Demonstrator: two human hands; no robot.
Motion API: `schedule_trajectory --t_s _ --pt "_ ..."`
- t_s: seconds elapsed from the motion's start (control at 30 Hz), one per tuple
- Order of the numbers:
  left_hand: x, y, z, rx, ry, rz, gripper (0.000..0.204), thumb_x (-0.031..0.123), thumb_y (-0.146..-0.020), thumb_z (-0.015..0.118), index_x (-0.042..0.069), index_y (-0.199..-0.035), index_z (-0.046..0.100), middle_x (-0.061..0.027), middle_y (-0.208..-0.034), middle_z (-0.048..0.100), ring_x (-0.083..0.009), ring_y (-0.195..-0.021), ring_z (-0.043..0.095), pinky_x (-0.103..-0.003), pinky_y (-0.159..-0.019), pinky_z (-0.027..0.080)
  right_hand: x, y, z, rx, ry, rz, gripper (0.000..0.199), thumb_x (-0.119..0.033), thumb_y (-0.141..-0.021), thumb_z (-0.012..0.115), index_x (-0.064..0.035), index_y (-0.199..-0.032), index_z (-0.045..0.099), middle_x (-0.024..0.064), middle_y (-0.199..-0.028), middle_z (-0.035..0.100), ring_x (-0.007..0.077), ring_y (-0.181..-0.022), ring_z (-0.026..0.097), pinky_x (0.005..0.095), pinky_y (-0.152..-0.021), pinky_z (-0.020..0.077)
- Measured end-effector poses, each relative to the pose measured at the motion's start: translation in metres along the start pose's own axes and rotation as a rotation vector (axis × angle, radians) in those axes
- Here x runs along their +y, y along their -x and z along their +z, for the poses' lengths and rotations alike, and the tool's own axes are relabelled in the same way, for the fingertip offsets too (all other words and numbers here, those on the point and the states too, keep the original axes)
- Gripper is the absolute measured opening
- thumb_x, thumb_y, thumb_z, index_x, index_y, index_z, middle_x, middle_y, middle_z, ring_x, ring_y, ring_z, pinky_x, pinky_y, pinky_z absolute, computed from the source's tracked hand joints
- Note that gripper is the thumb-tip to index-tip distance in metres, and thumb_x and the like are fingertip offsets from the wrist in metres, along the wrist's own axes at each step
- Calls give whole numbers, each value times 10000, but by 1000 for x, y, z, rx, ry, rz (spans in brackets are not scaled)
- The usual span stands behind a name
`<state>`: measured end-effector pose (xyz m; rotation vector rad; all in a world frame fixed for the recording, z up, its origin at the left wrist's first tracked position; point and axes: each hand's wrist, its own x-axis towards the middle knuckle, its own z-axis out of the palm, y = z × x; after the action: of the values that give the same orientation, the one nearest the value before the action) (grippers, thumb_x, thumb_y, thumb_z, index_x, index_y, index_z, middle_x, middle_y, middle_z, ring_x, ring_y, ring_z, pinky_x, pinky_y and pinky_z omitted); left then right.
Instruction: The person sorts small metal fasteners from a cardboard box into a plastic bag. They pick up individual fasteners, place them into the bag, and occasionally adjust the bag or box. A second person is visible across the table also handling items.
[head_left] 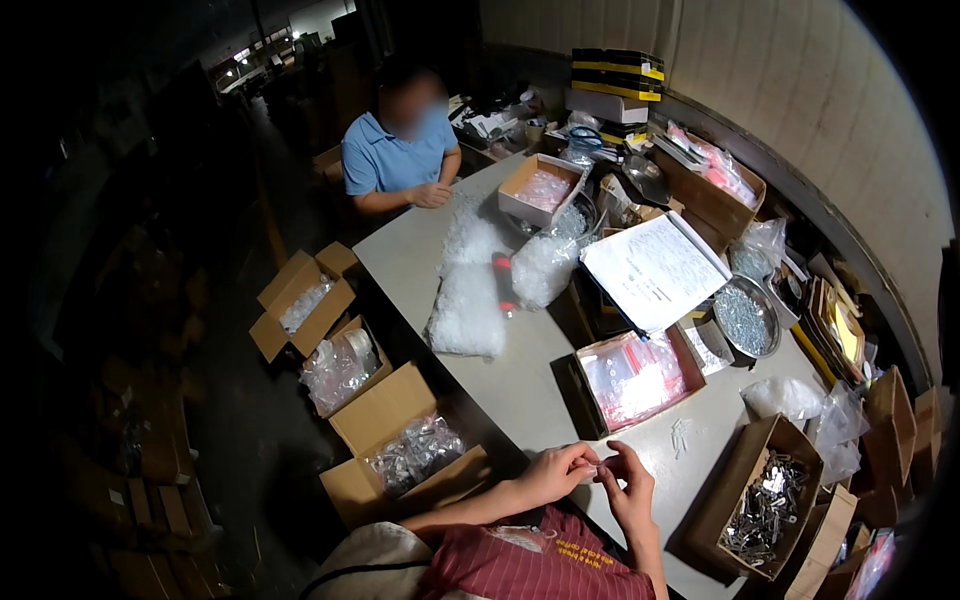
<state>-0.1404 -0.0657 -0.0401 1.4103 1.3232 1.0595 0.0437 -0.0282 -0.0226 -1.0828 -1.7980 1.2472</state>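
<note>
Over the near edge of the table, my left hand [553, 474] and my right hand [631, 488] meet, both with fingers pinched on a small clear plastic bag [590, 473]. Fingers cover most of it, and its contents are too small to make out. Just beyond my hands stands an open box of flat clear bags with red strips [632, 378]. A few small pale metal pieces [680, 437] lie on the tabletop to the right. Farther right is a brown cardboard box [728, 478] with many loose metal parts in it.
A clipboard with written paper [655, 270] rests beyond the bag box. Metal bowls of small parts [746, 318] and piled boxes line the wall. White filled bags [470, 310] lie mid-table. Open cartons [380, 410] stand left, below the table. A person in blue [395, 160] sits at the far end.
</note>
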Motion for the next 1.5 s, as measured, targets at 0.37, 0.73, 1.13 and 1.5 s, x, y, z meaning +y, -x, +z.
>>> schedule_trajectory --t_s 0.37,0.73,1.13,1.5 --pt "-17 3 -15 -149 209 -92 182 166 -980 679 8 -1066 709 -27 -861 710 -99 -761 670 -259 -670 524 -1 9 0 -114 -462 304 437 53 -923 665 24 -1335 522 104 -876 694 188 -779 698 315 -745 573" --pt "29 -37 -70 -179 438 -168 175 193 -975 710 19 -963 694 -13 -909 689 -59 -824 616 -221 -706 468 -36 -16 17 -166 -702 251 371 4 -927 690 23 -1273 559 66 -873 666 171 -777 670 312 -755 550" --pt "6 13 -32 -57 -146 8 325 276 -838 844 13 -885 660 -72 -827 672 -137 -719 643 -298 -633 506 -38 24 0 34 237 -175 447 -35 -728 690 -27 -1172 644 164 -1156 645 363 -1156 572 448 -1038 438" --pt "5 11 -16 -40 -361 452 317 251 -796 845 64 -981 668 -79 -879 656 -260 -804 664 -366 -721 528 -24 34 -17 -229 390 -221 460 -99 -660 642 -101 -1119 674 48 -1137 677 298 -1268 535 567 -1220 156"
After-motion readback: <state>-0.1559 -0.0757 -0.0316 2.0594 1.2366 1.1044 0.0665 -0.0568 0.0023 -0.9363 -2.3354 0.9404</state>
